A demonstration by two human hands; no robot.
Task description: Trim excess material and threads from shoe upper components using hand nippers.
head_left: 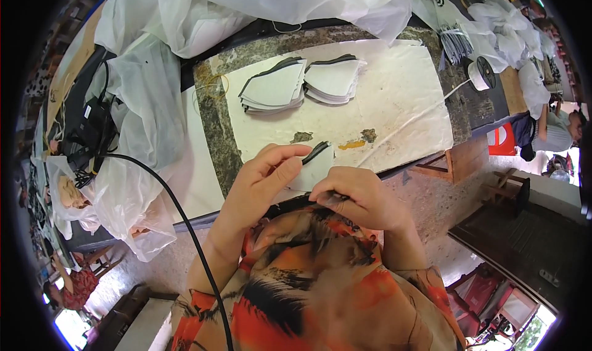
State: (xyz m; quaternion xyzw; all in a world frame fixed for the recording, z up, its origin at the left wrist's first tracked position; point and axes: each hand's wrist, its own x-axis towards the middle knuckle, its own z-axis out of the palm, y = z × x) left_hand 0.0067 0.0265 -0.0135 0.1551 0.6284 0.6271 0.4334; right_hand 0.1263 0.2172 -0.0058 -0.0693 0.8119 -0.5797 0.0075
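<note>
Your left hand (pixel 262 178) pinches the black-edged corner of a white cut piece (pixel 313 166) between thumb and forefinger, right at the near edge of the table. Your right hand (pixel 357 197) is curled almost closed, fingertips nipping what looks like the dark trim; exactly what it grips I can't tell. Keep that edge taut between both hands and work close to the pinch, I'd say, so the trim doesn't wander. Further back on the white sheet (pixel 401 98) sit two stacks of cut pieces (pixel 302 82). Plastic bags (pixel 148 104) crowd the left, a black cable (pixel 185 221) trails down, stone floor below.
</note>
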